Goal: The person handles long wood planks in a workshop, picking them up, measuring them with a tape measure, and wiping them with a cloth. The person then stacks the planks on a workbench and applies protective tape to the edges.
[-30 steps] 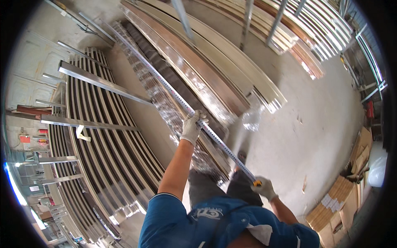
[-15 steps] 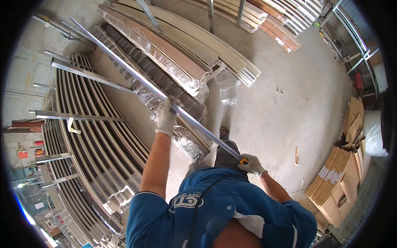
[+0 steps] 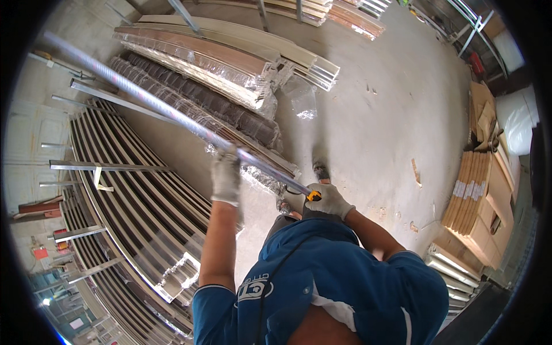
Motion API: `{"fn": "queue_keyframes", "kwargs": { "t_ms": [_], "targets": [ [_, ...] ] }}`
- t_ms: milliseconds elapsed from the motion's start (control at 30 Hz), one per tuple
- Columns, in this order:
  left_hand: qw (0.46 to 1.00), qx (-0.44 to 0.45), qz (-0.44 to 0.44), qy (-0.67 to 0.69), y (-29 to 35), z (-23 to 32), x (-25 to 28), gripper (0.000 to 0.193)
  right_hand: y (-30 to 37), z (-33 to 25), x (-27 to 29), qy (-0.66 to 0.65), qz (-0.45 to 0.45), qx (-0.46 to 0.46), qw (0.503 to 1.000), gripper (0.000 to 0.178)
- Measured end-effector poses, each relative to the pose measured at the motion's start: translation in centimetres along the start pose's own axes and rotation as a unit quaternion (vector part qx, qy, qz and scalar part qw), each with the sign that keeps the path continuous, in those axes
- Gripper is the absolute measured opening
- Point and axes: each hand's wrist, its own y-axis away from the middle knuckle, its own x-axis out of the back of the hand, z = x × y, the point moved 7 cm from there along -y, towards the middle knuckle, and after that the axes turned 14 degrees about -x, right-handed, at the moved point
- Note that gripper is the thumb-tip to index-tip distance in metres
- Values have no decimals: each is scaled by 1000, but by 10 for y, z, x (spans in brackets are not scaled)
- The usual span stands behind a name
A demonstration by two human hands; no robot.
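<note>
A long, thin silvery metal bar (image 3: pixel 172 117) runs slantwise across the view, its far end at upper left and its near end in front of my body. My gloved left hand (image 3: pixel 225 179) is closed around it partway along, smeared slightly by motion. At the near end, my gloved right hand (image 3: pixel 332 201) grips a small yellow-and-black tape measure (image 3: pixel 314 196). The tape measure sits right against the bar's end; whether the right fingers also hold the bar is hidden.
Stacks of long dark-and-light profiles (image 3: pixel 132 190) rest on metal rack arms (image 3: pixel 109 167) at left. Plastic-wrapped bundles (image 3: pixel 201 103) lie on the floor beyond the bar. Flat cardboard (image 3: pixel 468 190) stands at right. My shoes (image 3: pixel 321 169) are on the concrete floor (image 3: pixel 391 138).
The whole view has shifted, with the stacks further left. My right hand has come inward and away from my body with the tape measure. The bar's far end has swung left.
</note>
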Motion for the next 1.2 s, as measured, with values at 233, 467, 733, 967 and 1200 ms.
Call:
{"fn": "queue_keyframes", "kwargs": {
  "t_ms": [233,467,733,967,1200],
  "targets": [
    [998,-60,16,26,26,22,5,17,20,47,43,68,-18,28,997,45],
    [991,64,88,75,129,-121,-77,14,27,85,117,85,-37,10,996,62],
    [991,112,30,-71,195,-160,-113,30,33,121,153,114,-91,39,988,86],
    [983,115,124,-73,295,-182,-69,54,37,107,162,105,-84,93,986,135],
    [959,85,272,-5,417,-198,-24,48,68,103,159,180,-55,47,981,129]
  ]
}}
